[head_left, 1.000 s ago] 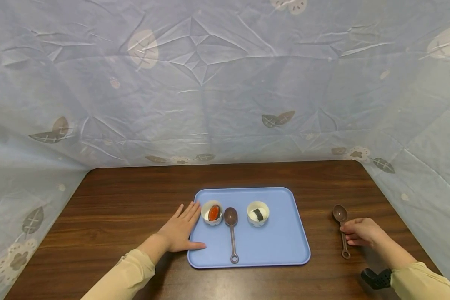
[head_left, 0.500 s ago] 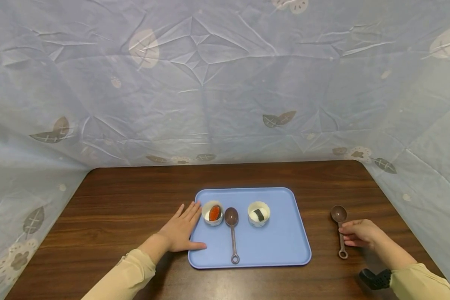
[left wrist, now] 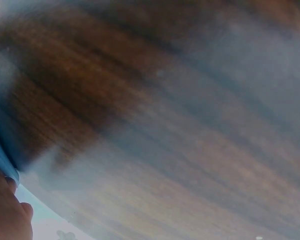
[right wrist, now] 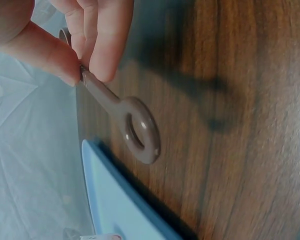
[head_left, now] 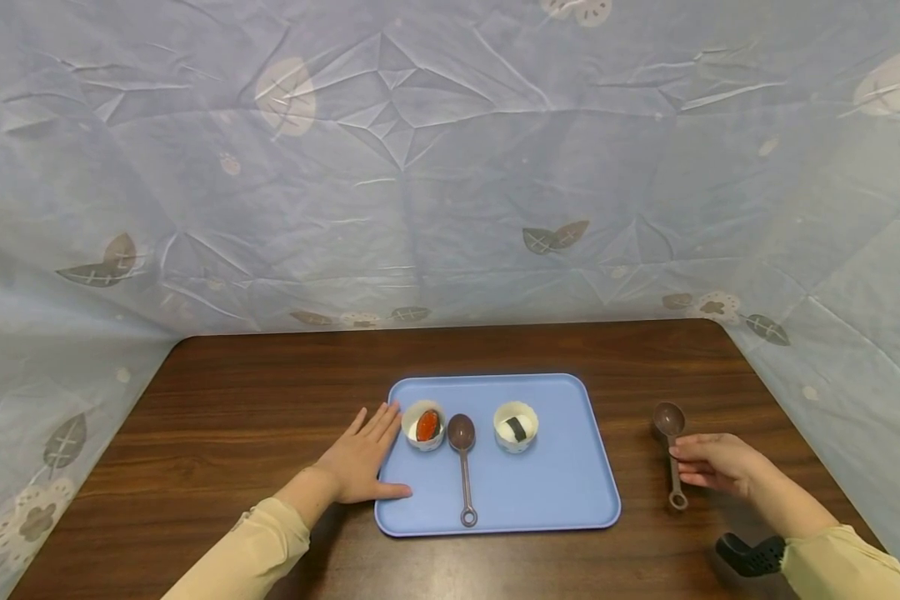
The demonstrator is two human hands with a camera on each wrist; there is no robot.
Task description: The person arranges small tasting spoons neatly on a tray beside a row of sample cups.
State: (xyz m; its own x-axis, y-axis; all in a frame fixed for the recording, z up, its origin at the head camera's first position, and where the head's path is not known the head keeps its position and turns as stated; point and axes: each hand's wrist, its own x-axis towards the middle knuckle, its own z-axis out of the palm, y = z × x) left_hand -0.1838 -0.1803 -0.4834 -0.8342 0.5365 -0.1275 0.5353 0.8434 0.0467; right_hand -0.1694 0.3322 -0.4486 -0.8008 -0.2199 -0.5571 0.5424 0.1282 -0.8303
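My right hand [head_left: 712, 460] pinches a brown spoon [head_left: 669, 418] by its handle, to the right of the blue tray [head_left: 562, 492]. The right wrist view has thumb and fingertips closed on the handle [right wrist: 104, 94]; its ring end hangs above the table, casting a shadow. Across the tray's left rim lies my left hand [head_left: 360, 462], fingers spread, thumb over the tray floor. Inside the tray, a second brown spoon [head_left: 461, 432] lies between two small bowls. The left bowl [head_left: 412, 433] contains a red-topped sushi piece [head_left: 428, 426]; the right bowl [head_left: 528, 433] contains a white piece with a black band [head_left: 516, 429].
Under everything is a dark wooden table [head_left: 270, 375], with bare wood between the tray and my right hand. A patterned pale sheet [head_left: 450, 208] hangs around its back and sides. A black strap [head_left: 752, 557] sits at my right wrist.
My right hand has shifted slightly left, carrying the spoon a little toward the tray and off the table. The left hand, tray and bowls have stayed put.
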